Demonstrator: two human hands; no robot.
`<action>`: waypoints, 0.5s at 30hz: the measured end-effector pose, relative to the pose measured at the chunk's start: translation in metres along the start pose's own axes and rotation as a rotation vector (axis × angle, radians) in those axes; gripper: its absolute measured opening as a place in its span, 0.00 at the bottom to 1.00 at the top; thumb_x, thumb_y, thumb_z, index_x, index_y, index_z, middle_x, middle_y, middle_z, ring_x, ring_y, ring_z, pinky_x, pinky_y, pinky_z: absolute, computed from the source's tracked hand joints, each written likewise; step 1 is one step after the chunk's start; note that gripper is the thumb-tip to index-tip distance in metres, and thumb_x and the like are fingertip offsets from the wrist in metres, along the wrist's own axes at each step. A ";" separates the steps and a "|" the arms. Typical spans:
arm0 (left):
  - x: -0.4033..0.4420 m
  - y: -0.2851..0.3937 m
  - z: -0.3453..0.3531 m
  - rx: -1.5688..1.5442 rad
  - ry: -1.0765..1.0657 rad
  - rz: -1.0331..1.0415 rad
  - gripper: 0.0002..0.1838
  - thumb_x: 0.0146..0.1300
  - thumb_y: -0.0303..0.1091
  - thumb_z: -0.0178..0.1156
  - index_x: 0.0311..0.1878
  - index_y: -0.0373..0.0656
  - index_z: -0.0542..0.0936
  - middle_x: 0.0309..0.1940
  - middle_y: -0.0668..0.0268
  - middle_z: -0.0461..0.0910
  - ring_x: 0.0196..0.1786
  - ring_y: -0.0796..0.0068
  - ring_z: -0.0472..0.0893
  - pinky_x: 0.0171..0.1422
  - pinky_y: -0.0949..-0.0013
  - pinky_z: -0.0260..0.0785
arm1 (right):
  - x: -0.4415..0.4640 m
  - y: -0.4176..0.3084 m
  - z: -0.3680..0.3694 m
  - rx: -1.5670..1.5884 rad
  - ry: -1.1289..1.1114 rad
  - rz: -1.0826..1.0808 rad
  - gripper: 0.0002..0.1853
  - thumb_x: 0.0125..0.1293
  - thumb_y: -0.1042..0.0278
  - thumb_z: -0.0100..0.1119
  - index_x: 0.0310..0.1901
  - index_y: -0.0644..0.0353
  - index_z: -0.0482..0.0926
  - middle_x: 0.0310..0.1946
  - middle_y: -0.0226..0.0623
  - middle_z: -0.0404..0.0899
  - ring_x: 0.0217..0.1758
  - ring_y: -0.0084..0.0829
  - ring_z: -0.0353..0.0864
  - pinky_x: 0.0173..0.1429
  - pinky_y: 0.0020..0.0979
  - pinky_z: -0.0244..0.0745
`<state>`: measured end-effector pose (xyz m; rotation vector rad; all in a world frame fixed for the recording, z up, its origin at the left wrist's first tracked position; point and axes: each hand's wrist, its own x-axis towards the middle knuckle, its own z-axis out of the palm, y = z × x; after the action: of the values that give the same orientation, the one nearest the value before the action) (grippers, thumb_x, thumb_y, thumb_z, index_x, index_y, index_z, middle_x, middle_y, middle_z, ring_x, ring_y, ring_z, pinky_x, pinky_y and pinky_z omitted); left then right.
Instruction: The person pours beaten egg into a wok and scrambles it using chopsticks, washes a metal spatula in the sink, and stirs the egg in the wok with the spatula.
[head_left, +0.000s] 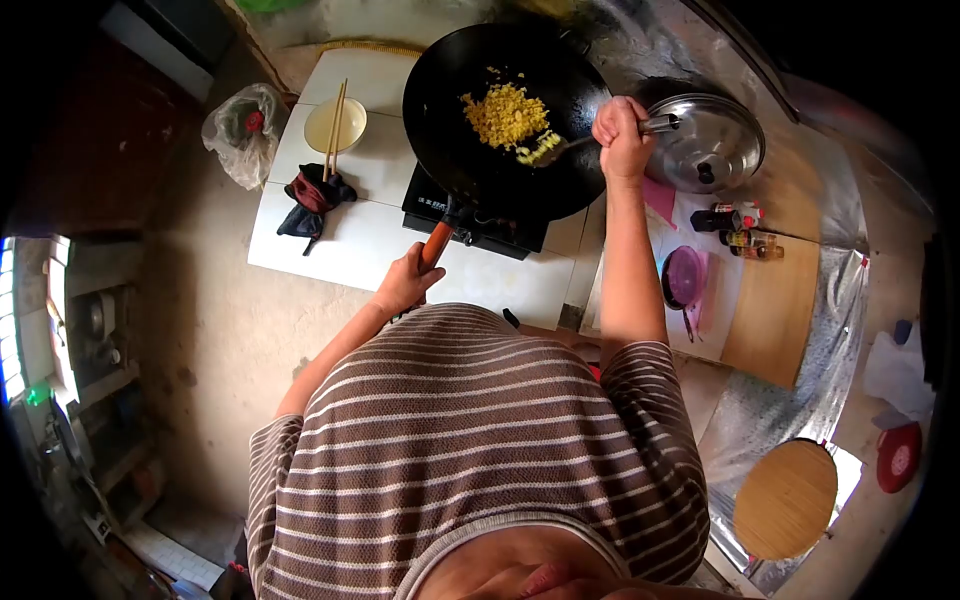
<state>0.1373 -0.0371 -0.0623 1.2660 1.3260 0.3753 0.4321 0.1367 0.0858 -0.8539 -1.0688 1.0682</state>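
Observation:
A large black wok (440, 130) sits on a black cooker (520, 240), with crumbled yellow food (506, 115) near its middle. My left hand (403, 281) is closed around the wok's orange-brown handle (437, 246). Above the wok's right rim, my right hand (622, 136) grips a metal spatula (577, 146). The spatula's blade is in the wok, at the lower right of the food, with some yellow pieces on it.
Chopsticks (336, 125) lie across a pale bowl (350, 122) on the left, beside a dark cloth (312, 200). At the right are a metal lid (735, 140), bottles (752, 244) and a purple round item (683, 277). A plastic bag (240, 150) hangs left.

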 end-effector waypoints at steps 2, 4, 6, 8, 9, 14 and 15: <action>0.004 -0.008 0.003 0.024 0.054 0.066 0.25 0.59 0.41 0.63 0.52 0.36 0.67 0.26 0.52 0.79 0.24 0.61 0.81 0.29 0.63 0.72 | 0.004 0.002 -0.008 -0.119 -0.017 0.015 0.18 0.67 0.70 0.50 0.18 0.55 0.60 0.12 0.23 0.54 0.14 0.17 0.53 0.18 0.22 0.47; 0.006 -0.012 0.003 0.027 0.057 0.072 0.24 0.59 0.41 0.63 0.51 0.36 0.67 0.26 0.51 0.79 0.25 0.60 0.81 0.30 0.63 0.73 | 0.016 0.019 -0.001 -0.112 -0.067 -0.051 0.19 0.67 0.70 0.49 0.18 0.55 0.59 0.13 0.23 0.54 0.15 0.17 0.53 0.19 0.22 0.47; 0.003 -0.010 0.003 0.039 0.055 0.076 0.24 0.59 0.41 0.63 0.51 0.36 0.67 0.26 0.51 0.79 0.26 0.59 0.81 0.32 0.62 0.73 | 0.030 0.043 0.006 -0.062 -0.113 -0.100 0.14 0.66 0.69 0.56 0.23 0.61 0.68 0.16 0.23 0.61 0.19 0.15 0.57 0.24 0.23 0.55; 0.002 -0.003 0.002 -0.036 0.037 0.022 0.25 0.60 0.36 0.63 0.55 0.35 0.65 0.22 0.60 0.76 0.16 0.73 0.76 0.19 0.69 0.68 | 0.041 0.047 0.013 -0.094 -0.306 -0.203 0.13 0.66 0.69 0.56 0.24 0.62 0.68 0.17 0.24 0.62 0.20 0.15 0.58 0.25 0.24 0.56; 0.003 -0.004 0.002 -0.020 0.020 0.014 0.27 0.60 0.36 0.63 0.57 0.34 0.64 0.24 0.59 0.76 0.16 0.73 0.75 0.19 0.69 0.68 | 0.041 0.042 0.018 -0.063 -0.337 -0.217 0.16 0.67 0.70 0.55 0.22 0.61 0.65 0.16 0.24 0.59 0.19 0.16 0.56 0.24 0.25 0.54; -0.002 0.005 -0.001 -0.044 0.016 0.017 0.28 0.61 0.36 0.63 0.57 0.33 0.63 0.25 0.59 0.76 0.17 0.73 0.76 0.18 0.69 0.68 | 0.051 0.031 0.029 0.065 -0.235 -0.310 0.17 0.67 0.70 0.54 0.21 0.59 0.62 0.16 0.24 0.58 0.19 0.17 0.55 0.25 0.25 0.54; -0.003 0.008 -0.001 -0.062 0.012 -0.001 0.28 0.61 0.37 0.63 0.58 0.33 0.63 0.24 0.59 0.76 0.17 0.72 0.76 0.18 0.69 0.68 | 0.056 0.035 0.032 0.088 -0.184 -0.347 0.16 0.66 0.71 0.54 0.22 0.58 0.62 0.18 0.25 0.59 0.20 0.18 0.56 0.25 0.25 0.55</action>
<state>0.1386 -0.0363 -0.0535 1.2128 1.3150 0.4206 0.3993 0.2020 0.0764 -0.4829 -1.2617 0.9032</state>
